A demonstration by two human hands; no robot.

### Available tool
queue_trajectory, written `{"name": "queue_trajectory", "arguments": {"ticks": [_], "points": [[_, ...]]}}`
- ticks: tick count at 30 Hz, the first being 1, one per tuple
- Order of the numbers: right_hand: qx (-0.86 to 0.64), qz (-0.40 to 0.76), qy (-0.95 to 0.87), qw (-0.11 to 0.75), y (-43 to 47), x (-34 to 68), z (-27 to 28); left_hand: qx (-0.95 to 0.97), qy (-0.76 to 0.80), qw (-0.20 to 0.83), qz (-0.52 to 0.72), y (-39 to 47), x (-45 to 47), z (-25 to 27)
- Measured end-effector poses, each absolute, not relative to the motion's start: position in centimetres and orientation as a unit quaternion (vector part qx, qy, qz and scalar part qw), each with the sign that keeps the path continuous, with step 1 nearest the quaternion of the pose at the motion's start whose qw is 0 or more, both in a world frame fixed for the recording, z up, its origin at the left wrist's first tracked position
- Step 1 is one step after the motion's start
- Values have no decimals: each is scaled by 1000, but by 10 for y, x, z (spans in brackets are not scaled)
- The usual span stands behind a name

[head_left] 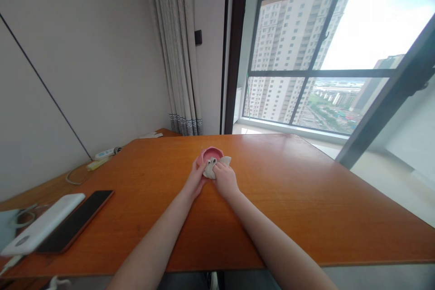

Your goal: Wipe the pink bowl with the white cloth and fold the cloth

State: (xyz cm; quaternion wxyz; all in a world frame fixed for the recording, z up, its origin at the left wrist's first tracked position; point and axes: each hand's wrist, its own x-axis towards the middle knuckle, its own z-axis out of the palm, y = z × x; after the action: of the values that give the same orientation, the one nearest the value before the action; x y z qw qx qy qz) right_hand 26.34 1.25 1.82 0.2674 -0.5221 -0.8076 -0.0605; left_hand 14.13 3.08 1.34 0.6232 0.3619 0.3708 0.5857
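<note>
A small pink bowl (203, 156) is tilted so that its inside faces me, above the middle of the wooden table. My left hand (196, 176) is closed on the bowl's left side and underside. In my right hand (224, 178) is a bunched, light grey cloth (210, 168), pressed against the near rim and inside of the bowl. One corner of the cloth sticks out past my right fingers. The cloth and my hands hide the bowl's lower part.
On the table (288, 199), a white power bank (47, 222) with a cable lies beside a dark phone (78, 219) at the near left. A power strip (104, 154) sits along the left wall. Behind the table hangs a curtain (180, 54); a window is at the right.
</note>
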Motion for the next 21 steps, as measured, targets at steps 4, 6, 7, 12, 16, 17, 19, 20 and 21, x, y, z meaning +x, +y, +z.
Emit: {"name": "queue_trajectory", "arguments": {"ticks": [4, 6, 7, 12, 16, 17, 19, 20, 21], "points": [[-520, -60, -811, 261, 15, 257, 18, 317, 382, 626, 601, 32, 143, 15], [-488, -53, -837, 243, 19, 261, 20, 329, 398, 622, 589, 35, 134, 16], [-465, -47, -854, 228, 23, 264, 22, 341, 408, 620, 577, 37, 128, 17], [-378, -35, -911, 164, 38, 278, 34, 389, 474, 603, 511, 42, 110, 23], [-432, -39, -882, 183, 39, 268, 28, 378, 404, 626, 550, 40, 122, 17], [-456, -36, -868, 193, 38, 264, 24, 372, 385, 629, 565, 39, 126, 15], [-490, -29, -846, 207, 36, 256, 16, 357, 378, 621, 586, 39, 132, 12], [-494, -28, -843, 211, 35, 254, 13, 352, 390, 611, 592, 39, 133, 11], [-489, -27, -845, 213, 35, 253, 11, 349, 407, 598, 595, 39, 132, 11]]}}
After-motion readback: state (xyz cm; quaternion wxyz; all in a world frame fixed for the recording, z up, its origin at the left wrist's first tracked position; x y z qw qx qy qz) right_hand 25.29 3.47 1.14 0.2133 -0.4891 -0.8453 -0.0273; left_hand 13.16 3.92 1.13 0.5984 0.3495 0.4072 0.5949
